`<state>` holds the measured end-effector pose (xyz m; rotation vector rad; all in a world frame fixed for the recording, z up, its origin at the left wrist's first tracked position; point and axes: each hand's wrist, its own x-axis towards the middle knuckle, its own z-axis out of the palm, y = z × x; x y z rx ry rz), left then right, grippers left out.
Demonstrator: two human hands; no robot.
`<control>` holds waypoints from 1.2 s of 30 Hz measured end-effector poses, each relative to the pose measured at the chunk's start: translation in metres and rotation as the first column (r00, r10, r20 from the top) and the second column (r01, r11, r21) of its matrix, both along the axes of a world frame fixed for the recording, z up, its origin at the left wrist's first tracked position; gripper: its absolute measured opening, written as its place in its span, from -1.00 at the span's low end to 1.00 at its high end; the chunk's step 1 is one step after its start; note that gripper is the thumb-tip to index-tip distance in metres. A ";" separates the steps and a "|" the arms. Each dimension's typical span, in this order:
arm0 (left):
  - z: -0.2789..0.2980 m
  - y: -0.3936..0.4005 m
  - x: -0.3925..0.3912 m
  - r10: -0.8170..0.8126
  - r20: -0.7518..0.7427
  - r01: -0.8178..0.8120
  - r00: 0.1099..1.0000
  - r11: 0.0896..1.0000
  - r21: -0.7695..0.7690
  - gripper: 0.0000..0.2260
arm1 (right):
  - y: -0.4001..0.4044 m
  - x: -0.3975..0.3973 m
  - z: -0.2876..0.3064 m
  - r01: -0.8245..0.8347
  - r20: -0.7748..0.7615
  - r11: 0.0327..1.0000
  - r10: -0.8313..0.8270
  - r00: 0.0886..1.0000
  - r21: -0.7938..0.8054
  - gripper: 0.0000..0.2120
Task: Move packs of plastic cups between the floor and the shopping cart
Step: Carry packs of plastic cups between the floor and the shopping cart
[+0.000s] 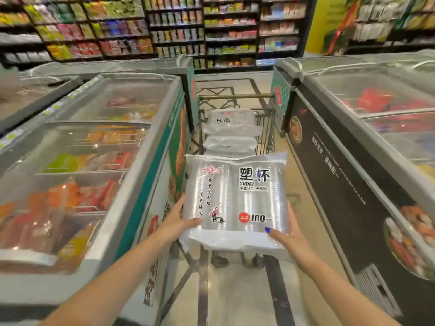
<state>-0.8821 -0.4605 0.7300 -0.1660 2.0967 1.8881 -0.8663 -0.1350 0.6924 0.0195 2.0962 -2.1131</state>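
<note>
Gleaming clear-wrapped cup pack [235,196], printed "100pcs"

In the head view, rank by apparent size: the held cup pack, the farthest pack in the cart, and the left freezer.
1. Left freezer
2. Held cup pack, enlarged by nearness
3. Farthest pack in the cart; true pack sizes may match.

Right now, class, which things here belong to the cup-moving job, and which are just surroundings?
Job:
- held pack of cups
- left hand
- right hand
- packs in the cart
- shopping cart

Surroundings:
- left freezer
- right freezer
- snack shelves
</note>
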 end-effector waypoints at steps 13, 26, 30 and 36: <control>-0.083 0.019 -0.195 -0.096 0.177 0.127 0.980 0.977 -0.170 0.05 | 0.020 -0.174 -0.087 -0.034 0.195 0.998 0.024 0.981 0.049 -0.19; -0.160 0.039 -0.279 -0.058 0.278 0.143 0.959 0.945 -0.295 -0.23 | 0.025 -0.282 -0.166 -0.341 0.533 0.889 0.137 0.835 0.306 0.40; -0.181 0.034 -0.291 -0.027 0.370 0.167 0.929 0.922 -0.350 -0.24 | 0.019 -0.291 -0.189 -0.273 0.546 0.914 0.071 0.835 0.299 0.36; -0.208 0.036 -0.313 -0.007 0.393 0.190 0.920 0.883 -0.429 -0.24 | 0.022 -0.312 -0.218 -0.247 0.524 0.900 0.024 0.851 0.360 -0.02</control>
